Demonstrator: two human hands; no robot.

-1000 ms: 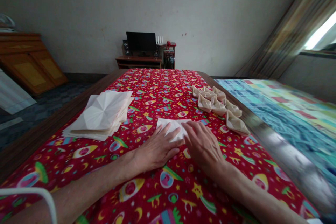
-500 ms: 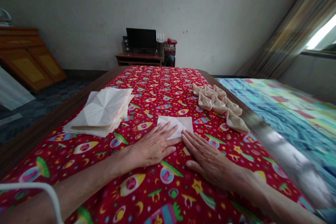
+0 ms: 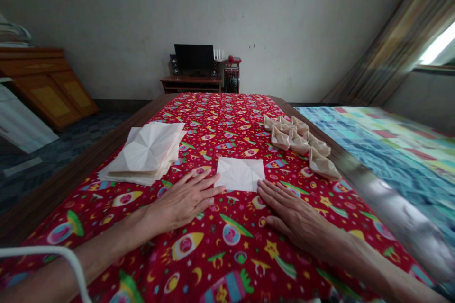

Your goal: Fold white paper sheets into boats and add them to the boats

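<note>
A creased white sheet of paper point(image 3: 240, 173), folded into a rectangle, lies flat on the red patterned cloth point(image 3: 227, 123). At its lower left corner rests my left hand point(image 3: 188, 199), fingers spread and fingertips near or on the paper's edge. My right hand point(image 3: 289, 208) lies flat at the lower right corner, its fingertips touching the paper; its fingers are stretched out and hold nothing. To the left is a stack of creased paper sheets point(image 3: 149, 147). Several folded paper boat-like shapes point(image 3: 297, 141) stand grouped on the right.
The cloth covers a dark wooden table point(image 3: 369, 194). A bed point(image 3: 394, 151) adjoins its right side. Beyond the far end stands a desk with a monitor point(image 3: 194, 57). A wooden cabinet point(image 3: 60, 85) is at the left. A white curved tube point(image 3: 71, 258) crosses the lower left corner.
My left hand has slid left off the paper to its corner, uncovering the sheet. My right hand stays at the right corner. The view has shifted slightly.
</note>
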